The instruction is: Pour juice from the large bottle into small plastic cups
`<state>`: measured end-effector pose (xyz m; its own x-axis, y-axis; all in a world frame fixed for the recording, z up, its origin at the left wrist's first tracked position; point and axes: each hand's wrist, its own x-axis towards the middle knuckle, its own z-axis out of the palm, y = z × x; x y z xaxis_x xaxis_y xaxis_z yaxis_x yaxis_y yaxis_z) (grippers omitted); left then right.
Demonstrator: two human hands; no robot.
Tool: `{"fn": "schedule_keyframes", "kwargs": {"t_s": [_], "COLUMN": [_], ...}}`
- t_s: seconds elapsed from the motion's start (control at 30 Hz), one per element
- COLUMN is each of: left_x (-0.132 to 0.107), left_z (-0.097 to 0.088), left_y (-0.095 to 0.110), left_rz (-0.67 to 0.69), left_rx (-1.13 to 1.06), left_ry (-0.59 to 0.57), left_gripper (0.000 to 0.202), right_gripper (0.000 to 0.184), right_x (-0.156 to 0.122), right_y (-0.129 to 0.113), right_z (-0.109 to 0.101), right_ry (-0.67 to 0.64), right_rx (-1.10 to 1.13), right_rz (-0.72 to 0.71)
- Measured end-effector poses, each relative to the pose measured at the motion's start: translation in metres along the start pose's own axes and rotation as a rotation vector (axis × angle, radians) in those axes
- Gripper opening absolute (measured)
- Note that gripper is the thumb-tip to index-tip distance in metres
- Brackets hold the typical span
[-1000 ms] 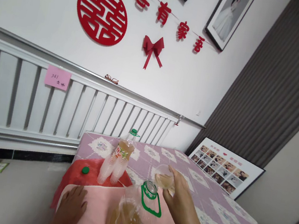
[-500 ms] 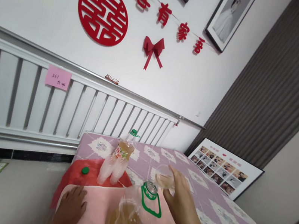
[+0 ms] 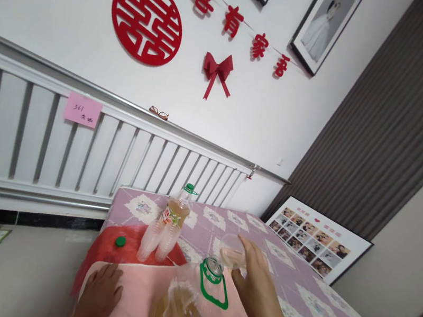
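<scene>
My right hand point(image 3: 254, 280) is closed around a small clear plastic cup point(image 3: 232, 251) with a little amber drink in it, held just above the purple tablecloth point(image 3: 295, 289). My left hand point(image 3: 100, 293) lies flat with its fingers spread on the pink cloth point(image 3: 132, 301) at the table's near left. Between my hands stands a big open bottle point(image 3: 187, 310) of amber drink with a green neck ring and handle. Its green cap point(image 3: 121, 241) lies on the red cloth point(image 3: 108, 254).
Two stacks of clear cups point(image 3: 158, 238) lean beside a smaller capped bottle point(image 3: 177, 208) of the same drink. A white radiator point(image 3: 96, 151) with a pink note point(image 3: 82, 110) runs behind the table. A photo collage frame point(image 3: 315, 239) leans on the floor at right.
</scene>
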<state>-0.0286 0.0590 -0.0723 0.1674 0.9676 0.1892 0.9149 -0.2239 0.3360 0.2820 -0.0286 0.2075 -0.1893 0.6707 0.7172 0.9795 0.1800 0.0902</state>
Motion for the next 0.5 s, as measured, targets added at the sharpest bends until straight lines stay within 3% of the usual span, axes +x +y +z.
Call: {"fn": "schedule_keyframes", "kwargs": {"t_s": [0.5], "left_x": [0.0004], "left_z": [0.0065], "left_y": [-0.0045], "left_rz": [0.021], "left_rx": [-0.001], "left_ry": [0.028], "left_gripper": [0.047], "right_gripper": [0.066], "right_x": [0.0036], "right_y": [-0.0065], "right_z": [-0.0062], "right_ry": [-0.014], "right_rx": [-0.016], "right_rz": [-0.020]}}
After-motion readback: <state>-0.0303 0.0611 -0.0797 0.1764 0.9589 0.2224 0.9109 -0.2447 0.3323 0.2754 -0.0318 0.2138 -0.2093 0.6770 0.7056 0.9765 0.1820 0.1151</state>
